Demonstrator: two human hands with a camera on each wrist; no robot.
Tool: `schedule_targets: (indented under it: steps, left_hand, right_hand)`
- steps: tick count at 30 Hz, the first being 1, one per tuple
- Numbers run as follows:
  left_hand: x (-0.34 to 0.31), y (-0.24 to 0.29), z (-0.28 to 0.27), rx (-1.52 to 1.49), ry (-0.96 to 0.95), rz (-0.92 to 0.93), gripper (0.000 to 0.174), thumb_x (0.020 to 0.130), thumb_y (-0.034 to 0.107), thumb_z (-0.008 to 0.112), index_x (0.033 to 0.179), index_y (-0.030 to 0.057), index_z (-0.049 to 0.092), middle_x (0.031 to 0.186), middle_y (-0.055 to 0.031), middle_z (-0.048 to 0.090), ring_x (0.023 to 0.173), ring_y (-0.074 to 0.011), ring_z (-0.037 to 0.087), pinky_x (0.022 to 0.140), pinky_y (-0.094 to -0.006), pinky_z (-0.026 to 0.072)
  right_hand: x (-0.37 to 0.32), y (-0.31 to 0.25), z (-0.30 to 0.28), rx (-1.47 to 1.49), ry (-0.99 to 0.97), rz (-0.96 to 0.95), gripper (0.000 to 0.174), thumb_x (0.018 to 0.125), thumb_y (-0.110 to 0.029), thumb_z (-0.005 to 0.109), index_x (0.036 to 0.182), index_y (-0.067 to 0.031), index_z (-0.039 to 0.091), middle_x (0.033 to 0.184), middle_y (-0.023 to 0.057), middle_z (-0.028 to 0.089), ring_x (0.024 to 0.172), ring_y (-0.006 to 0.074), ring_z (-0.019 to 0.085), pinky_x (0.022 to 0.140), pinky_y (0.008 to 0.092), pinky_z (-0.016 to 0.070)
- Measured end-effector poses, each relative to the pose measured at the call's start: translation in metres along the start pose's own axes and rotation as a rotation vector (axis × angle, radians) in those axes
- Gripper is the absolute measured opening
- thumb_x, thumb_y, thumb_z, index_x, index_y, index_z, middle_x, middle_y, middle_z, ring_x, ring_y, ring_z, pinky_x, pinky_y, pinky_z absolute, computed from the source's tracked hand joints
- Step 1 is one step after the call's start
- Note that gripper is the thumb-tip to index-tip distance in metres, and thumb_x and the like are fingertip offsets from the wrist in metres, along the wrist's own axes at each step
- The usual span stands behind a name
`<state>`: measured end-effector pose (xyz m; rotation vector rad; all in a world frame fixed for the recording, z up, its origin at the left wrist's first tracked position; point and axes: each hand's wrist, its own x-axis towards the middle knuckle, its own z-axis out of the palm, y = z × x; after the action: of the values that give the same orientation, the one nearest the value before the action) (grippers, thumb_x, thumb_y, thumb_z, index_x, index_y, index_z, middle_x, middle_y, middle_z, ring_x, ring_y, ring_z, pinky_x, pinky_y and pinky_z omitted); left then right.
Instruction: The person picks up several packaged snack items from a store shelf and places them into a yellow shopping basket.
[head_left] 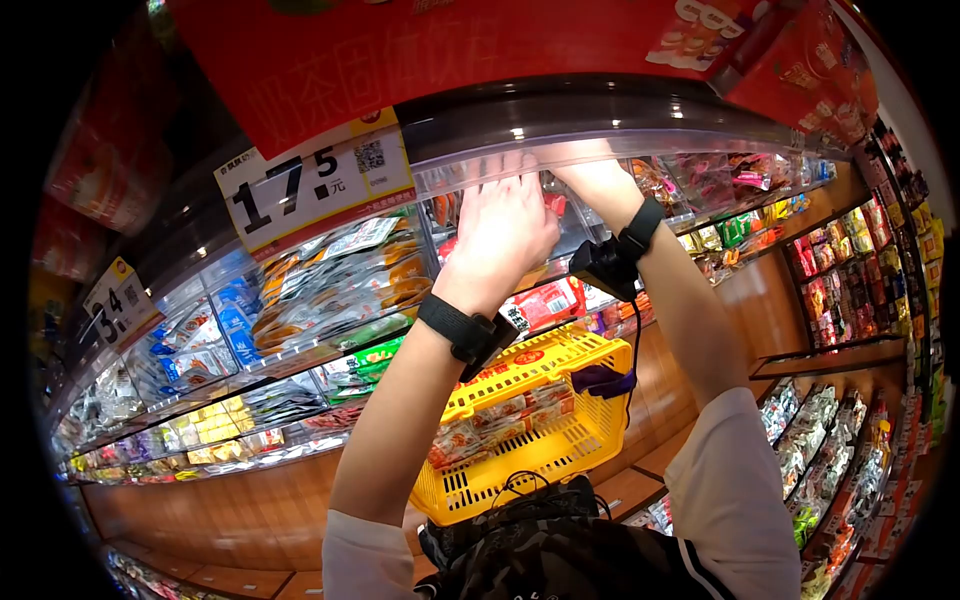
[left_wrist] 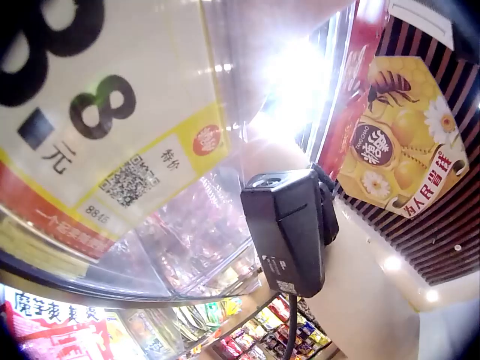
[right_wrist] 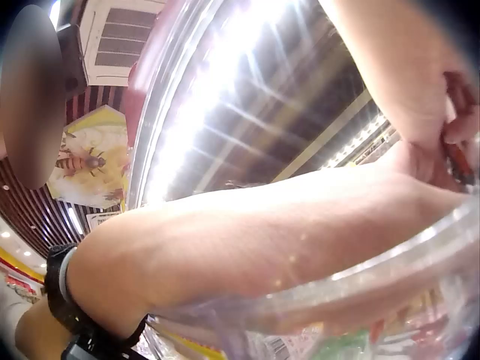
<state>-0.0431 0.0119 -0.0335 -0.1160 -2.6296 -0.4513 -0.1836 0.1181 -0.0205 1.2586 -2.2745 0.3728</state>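
Over an open bin in the head view, the left hand (head_left: 505,225) shows its back, with fingers stretched upward behind a clear shelf edge (head_left: 640,148). A red packet (head_left: 553,204) lies beside its thumb side. Close by on the right, the right hand (head_left: 585,165) reaches behind the same edge; glare and the edge hide its fingers. In the right wrist view, bent fingers (right_wrist: 463,129) meet a dark red thing at the right border; whose fingers they are and their hold are unclear. Neither hand's fingers show clearly in the left wrist view.
A yellow basket (head_left: 600,435) with packets inside hangs below the hands. Price cards (head_left: 315,185) line the shelf edge, above bins of packaged snacks (head_left: 345,280). A red display panel (head_left: 330,60) overhangs the bins. More stocked shelves (head_left: 850,260) stand at the right.
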Motion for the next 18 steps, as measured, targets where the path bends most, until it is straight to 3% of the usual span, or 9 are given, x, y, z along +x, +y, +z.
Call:
schedule_targets:
  steps: [2,3,5,6,9,14,17,18]
  left_hand:
    - [0.0,0.002,0.0,0.004,0.0,0.006,0.062,0.087,0.025,0.054,0.137,-0.0097,0.043,0.141,-0.0321,0.047,0.139,-0.0424,0.04,0.118,-0.0553,0.0249]
    - [0.0,0.003,-0.002,-0.005,0.002,0.007,0.063,0.087,0.025,0.054,0.14,-0.0079,0.042,0.143,-0.0314,0.046,0.14,-0.0422,0.038,0.118,-0.0556,0.0237]
    - [0.002,0.002,-0.002,-0.012,0.01,0.004,0.064,0.087,0.025,0.054,0.142,-0.0061,0.041,0.145,-0.0307,0.045,0.142,-0.0421,0.036,0.119,-0.0558,0.0225]
    - [0.001,0.001,0.001,-0.004,0.005,0.006,0.064,0.087,0.025,0.054,0.143,-0.0043,0.041,0.147,-0.0293,0.043,0.143,-0.0417,0.034,0.119,-0.0561,0.0209]
    - [-0.001,0.001,0.002,0.001,-0.021,0.003,0.064,0.088,0.025,0.054,0.145,-0.0017,0.041,0.15,-0.0258,0.041,0.146,-0.041,0.03,0.12,-0.0563,0.0185]
    - [0.001,0.002,-0.001,0.014,-0.07,-0.002,0.064,0.088,0.024,0.053,0.145,-0.0018,0.042,0.153,-0.0206,0.04,0.147,-0.0403,0.029,0.121,-0.0566,0.0176]
    - [0.003,0.002,-0.002,0.011,-0.108,-0.042,0.064,0.086,0.023,0.054,0.145,-0.0019,0.042,0.154,-0.0191,0.04,0.148,-0.0391,0.028,0.12,-0.0556,0.0192]
    - [0.004,0.0,0.001,0.044,-0.086,-0.026,0.065,0.085,0.023,0.055,0.145,-0.0015,0.042,0.153,-0.019,0.042,0.148,-0.0384,0.028,0.12,-0.0554,0.0201]
  right_hand:
    - [-0.008,0.008,0.003,-0.132,0.174,-0.248,0.023,0.08,-0.013,0.063,0.1,-0.0027,0.069,0.099,0.0161,0.068,0.091,0.0338,0.067,0.079,0.0457,0.0546]
    - [-0.01,0.008,-0.002,-0.134,0.176,-0.249,0.023,0.08,-0.013,0.063,0.1,-0.0027,0.069,0.099,0.0161,0.068,0.091,0.0338,0.067,0.079,0.0457,0.0546]
    - [-0.014,0.001,-0.022,-0.427,0.047,-0.244,0.029,0.077,-0.014,0.064,0.103,-0.0041,0.068,0.101,0.0137,0.067,0.096,0.0319,0.066,0.083,0.0448,0.0539]
    - [-0.02,-0.001,-0.036,-0.524,0.168,-0.382,0.03,0.077,-0.014,0.063,0.105,-0.007,0.067,0.098,0.0105,0.067,0.097,0.0273,0.067,0.082,0.042,0.0537]
    - [-0.03,-0.016,-0.072,-0.425,0.13,-0.366,0.033,0.074,-0.007,0.065,0.107,-0.0056,0.064,0.097,0.013,0.066,0.09,0.0302,0.067,0.077,0.0417,0.0556]
    - [-0.029,-0.006,-0.067,-0.437,0.133,-0.433,0.037,0.072,-0.009,0.067,0.108,-0.004,0.063,0.091,0.01,0.067,0.088,0.0278,0.069,0.071,0.0397,0.0561]
    - [-0.026,0.0,-0.056,-0.483,0.218,-0.483,0.03,0.079,-0.014,0.069,0.107,-0.0029,0.066,0.085,0.0101,0.068,0.08,0.0246,0.069,0.068,0.0377,0.0557]
    - [-0.025,-0.001,-0.055,-0.136,0.143,-0.292,0.027,0.083,-0.017,0.069,0.105,-0.0025,0.067,0.083,0.0109,0.068,0.077,0.0238,0.068,0.067,0.036,0.0549]
